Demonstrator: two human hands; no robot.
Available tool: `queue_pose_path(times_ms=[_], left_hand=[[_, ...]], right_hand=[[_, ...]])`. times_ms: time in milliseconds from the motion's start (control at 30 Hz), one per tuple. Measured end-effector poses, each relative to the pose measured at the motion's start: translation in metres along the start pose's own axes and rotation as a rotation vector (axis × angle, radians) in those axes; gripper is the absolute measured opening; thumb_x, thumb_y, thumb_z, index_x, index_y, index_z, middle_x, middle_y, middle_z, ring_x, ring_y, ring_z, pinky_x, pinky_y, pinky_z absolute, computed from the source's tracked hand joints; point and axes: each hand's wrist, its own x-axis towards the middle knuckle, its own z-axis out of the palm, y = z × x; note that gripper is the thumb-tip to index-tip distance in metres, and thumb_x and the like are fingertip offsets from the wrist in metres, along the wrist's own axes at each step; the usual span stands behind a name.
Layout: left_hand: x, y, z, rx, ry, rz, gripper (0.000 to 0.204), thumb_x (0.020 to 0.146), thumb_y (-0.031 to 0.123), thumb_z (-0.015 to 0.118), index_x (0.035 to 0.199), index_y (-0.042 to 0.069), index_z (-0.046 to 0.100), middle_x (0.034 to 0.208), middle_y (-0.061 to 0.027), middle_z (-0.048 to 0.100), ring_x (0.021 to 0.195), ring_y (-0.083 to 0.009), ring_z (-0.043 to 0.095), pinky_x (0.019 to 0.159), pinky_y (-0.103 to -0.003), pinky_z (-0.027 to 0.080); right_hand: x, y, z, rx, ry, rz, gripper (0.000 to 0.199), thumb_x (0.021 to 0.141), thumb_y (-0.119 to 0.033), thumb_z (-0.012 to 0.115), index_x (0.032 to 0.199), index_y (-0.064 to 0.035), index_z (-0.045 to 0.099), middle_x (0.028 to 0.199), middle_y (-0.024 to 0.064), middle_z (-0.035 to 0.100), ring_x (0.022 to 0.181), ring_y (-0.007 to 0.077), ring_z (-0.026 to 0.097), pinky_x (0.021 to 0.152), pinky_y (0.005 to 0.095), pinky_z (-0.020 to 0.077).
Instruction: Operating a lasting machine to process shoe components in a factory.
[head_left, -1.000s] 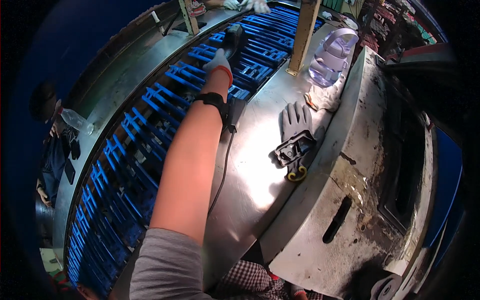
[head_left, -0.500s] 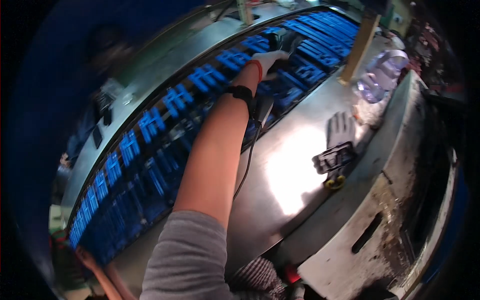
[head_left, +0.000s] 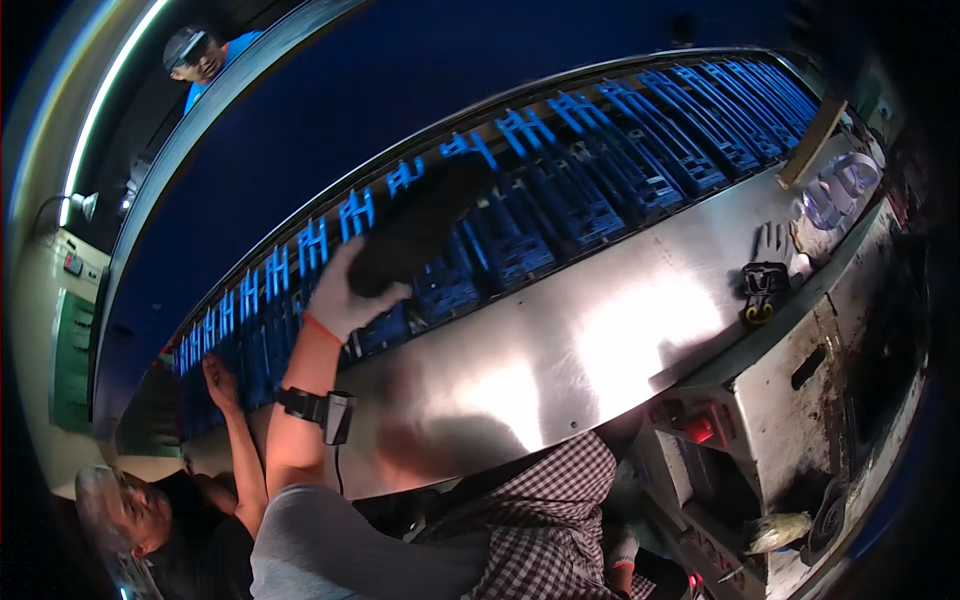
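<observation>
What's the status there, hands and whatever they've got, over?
Left hand, white-gloved, fingers shut on a dark flat sole-shaped piece above the blue racked conveyor. Right hand not in view. A co-worker's bare hand rests at the conveyor's edge nearby.

White glove on the left hand [head_left: 345, 295], black wrist strap, grey sleeve

The left arm reaches up and forward, bare forearm raised, a black band strapped around the wrist. Its white-gloved hand [head_left: 345, 295] has the fingers curled shut in a grip. The right hand is out of view.
</observation>
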Motion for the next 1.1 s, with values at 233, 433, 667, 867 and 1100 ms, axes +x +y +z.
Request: queue_pose_path(times_ms=[233, 433, 667, 867, 1100], left_hand=[[0.036, -0.270, -0.146, -0.505, 0.426, -0.236, 0.038, 0.093, 0.027, 0.060, 0.124, 0.005, 0.057, 0.116, -0.0114, 0.063, 0.098, -0.0256, 0.061, 0.081, -0.035, 0.053], [-0.074, -0.403, -0.142, 0.029, 0.606, -0.349, 0.030, 0.091, 0.022, 0.060, 0.117, 0.008, 0.063, 0.110, -0.0111, 0.066, 0.097, -0.0264, 0.064, 0.076, -0.037, 0.054], [0.117, -0.399, -0.132, -0.055, 0.689, -0.562, 0.026, 0.090, 0.022, 0.057, 0.109, 0.006, 0.067, 0.109, -0.0143, 0.068, 0.097, -0.0294, 0.066, 0.079, -0.039, 0.054], [0.091, -0.292, -0.022, 1.158, 0.119, -0.118, 0.037, 0.101, 0.016, 0.036, 0.131, 0.003, 0.053, 0.125, -0.0176, 0.061, 0.110, -0.0262, 0.062, 0.098, -0.042, 0.045], [0.016, -0.009, 0.076, 0.034, -0.235, -0.071, 0.062, 0.087, 0.034, 0.058, 0.139, 0.003, 0.045, 0.144, -0.0208, 0.045, 0.134, -0.0333, 0.042, 0.112, -0.038, 0.032]], right_hand=[[-0.004, 0.012, -0.015, -0.046, 0.025, -0.361, 0.020, 0.081, -0.033, 0.059, 0.077, -0.0193, 0.073, 0.083, 0.0107, 0.069, 0.082, 0.0345, 0.067, 0.068, 0.0471, 0.0525], [-0.025, 0.056, -0.053, -0.391, 0.098, -0.323, 0.022, 0.085, -0.030, 0.053, 0.093, -0.0165, 0.068, 0.093, 0.0060, 0.068, 0.087, 0.0233, 0.065, 0.076, 0.0398, 0.0522], [-0.008, 0.031, -0.045, 0.167, -0.012, -0.417, 0.014, 0.092, -0.019, 0.057, 0.102, -0.0096, 0.060, 0.097, 0.0057, 0.063, 0.086, 0.0218, 0.061, 0.076, 0.0375, 0.0526], [-0.033, 0.008, -0.034, 0.086, 0.166, -0.205, 0.029, 0.078, -0.018, 0.064, 0.105, -0.0084, 0.068, 0.107, 0.0106, 0.067, 0.099, 0.0262, 0.063, 0.089, 0.0386, 0.0494], [-0.042, -0.048, -0.024, -0.515, -0.095, -0.483, 0.025, 0.092, -0.021, 0.056, 0.112, -0.0071, 0.063, 0.096, 0.0055, 0.066, 0.089, 0.0225, 0.061, 0.080, 0.0365, 0.0508]])
